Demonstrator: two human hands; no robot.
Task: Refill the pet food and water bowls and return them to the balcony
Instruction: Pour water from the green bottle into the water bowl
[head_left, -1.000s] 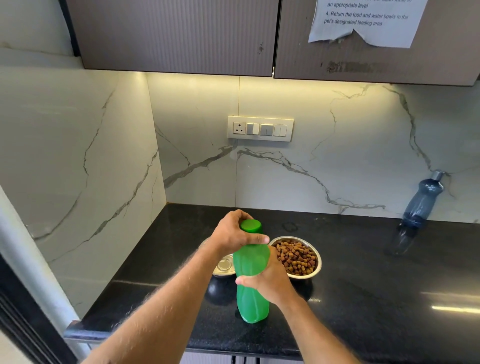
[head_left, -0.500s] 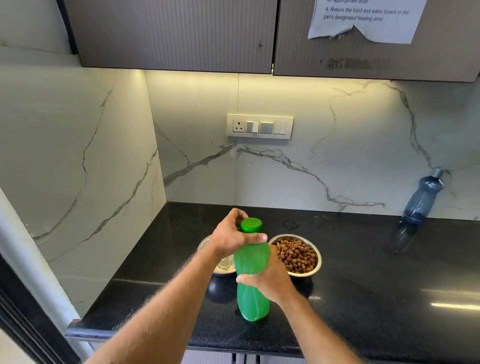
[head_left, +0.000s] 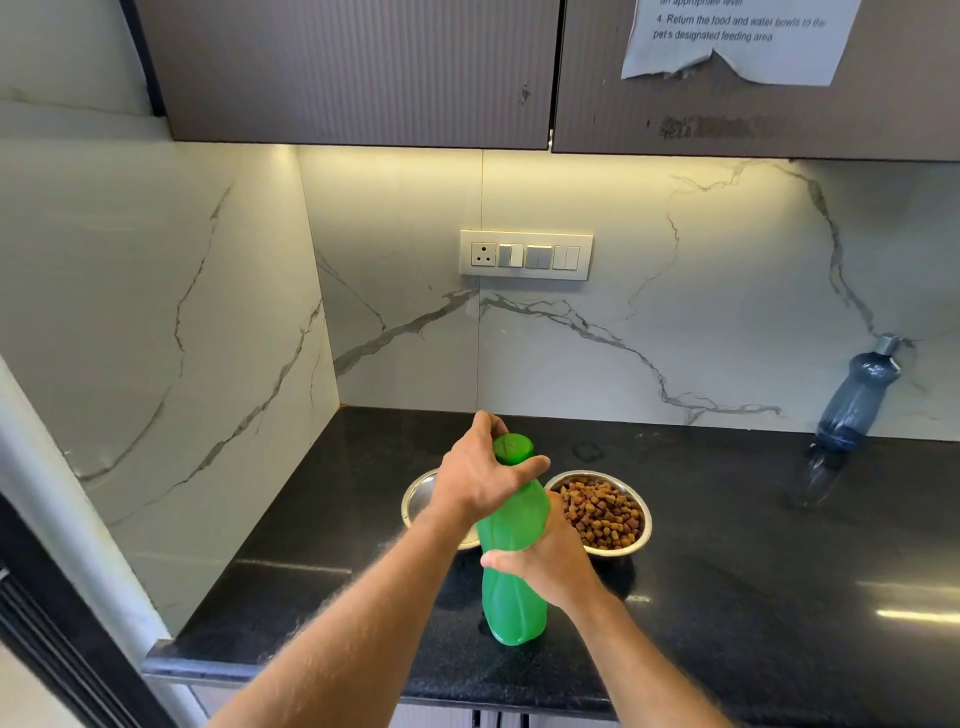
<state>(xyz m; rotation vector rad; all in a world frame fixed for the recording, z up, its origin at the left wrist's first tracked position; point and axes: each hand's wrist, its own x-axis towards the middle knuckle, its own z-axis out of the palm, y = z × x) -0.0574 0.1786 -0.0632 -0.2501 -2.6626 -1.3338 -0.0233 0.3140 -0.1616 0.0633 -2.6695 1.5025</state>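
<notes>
Black stone counter (head_left: 779, 597) fills the lower frame under marble walls. Low at centre your right hand (head_left: 550, 564) grips the green bottle (head_left: 511, 597) standing upright; your left hand (head_left: 480, 480) curls round its cap (head_left: 513, 448). Just behind sit a steel bowl (head_left: 418, 501), partly hidden, and the kibble bowl (head_left: 605, 512). Far right, a grey bottle (head_left: 857, 397) leans by the wall.

Green bottle (head_left: 514, 597): translucent plastic, smooth, satin sheen. Two bowls, one empty (head_left: 418, 501) and one with kibble (head_left: 643, 525): polished metal, reflective rims. Counter (head_left: 779, 571): black stone, glossy, mirror-like. Wall panels (head_left: 597, 353): veined marble look, smooth. Cupboard doors (head_left: 353, 67): matt, finely ribbed. Notice (head_left: 737, 41): paper, torn.
</notes>
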